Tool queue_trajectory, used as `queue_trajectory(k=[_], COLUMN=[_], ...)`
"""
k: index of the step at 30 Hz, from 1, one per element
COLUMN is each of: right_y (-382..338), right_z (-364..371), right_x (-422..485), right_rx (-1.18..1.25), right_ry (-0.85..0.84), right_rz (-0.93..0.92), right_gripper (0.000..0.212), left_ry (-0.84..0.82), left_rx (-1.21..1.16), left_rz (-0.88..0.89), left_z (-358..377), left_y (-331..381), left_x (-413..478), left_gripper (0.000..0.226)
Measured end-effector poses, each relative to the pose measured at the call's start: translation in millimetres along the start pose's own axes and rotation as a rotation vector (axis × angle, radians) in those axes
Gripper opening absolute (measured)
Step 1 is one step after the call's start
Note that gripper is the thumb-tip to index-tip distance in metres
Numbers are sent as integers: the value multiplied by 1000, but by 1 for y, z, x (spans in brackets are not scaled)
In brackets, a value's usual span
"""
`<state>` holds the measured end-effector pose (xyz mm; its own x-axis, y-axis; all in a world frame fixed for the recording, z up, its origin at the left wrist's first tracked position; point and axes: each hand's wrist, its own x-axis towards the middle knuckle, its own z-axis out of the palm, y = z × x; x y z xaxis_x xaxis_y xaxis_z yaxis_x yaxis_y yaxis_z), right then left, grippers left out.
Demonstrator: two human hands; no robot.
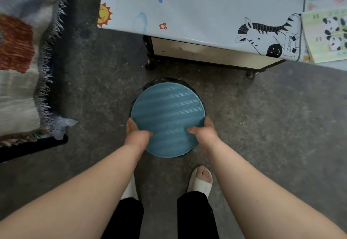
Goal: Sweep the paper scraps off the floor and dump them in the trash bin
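A round teal lid with a ribbed top sits over a dark round bin, of which only a thin rim shows at the far edge. My left hand grips the lid's near-left edge, thumb on top. My right hand grips the near-right edge the same way. No paper scraps, broom or dustpan are in view on the grey concrete floor.
A low table on castors with a cartoon-print cover stands just beyond the bin. A booklet with pandas lies on its right end. A fringed blanket covers furniture at the left. My feet in white slippers stand behind the bin.
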<state>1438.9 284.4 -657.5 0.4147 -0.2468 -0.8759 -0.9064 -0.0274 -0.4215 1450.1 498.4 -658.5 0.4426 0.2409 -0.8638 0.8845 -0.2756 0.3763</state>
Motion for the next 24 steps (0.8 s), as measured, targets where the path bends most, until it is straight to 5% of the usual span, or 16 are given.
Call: queue_trajectory(k=[11, 16, 24], right_y=[-15, -31, -85], right_z=[0, -6, -5], right_x=[6, -4, -65], right_rx=[-626, -686, -631], right_ry=[-46, -4, -37], right_rz=[75, 10, -165], right_gripper=[108, 100, 95], left_ry=[-121, -80, -83], left_rx=[333, 474, 712], left_rz=[-71, -30, 203], left_z=[-9, -15, -24], left_y=[12, 31, 67], left_x=[11, -1, -53], left_gripper=[97, 84, 100])
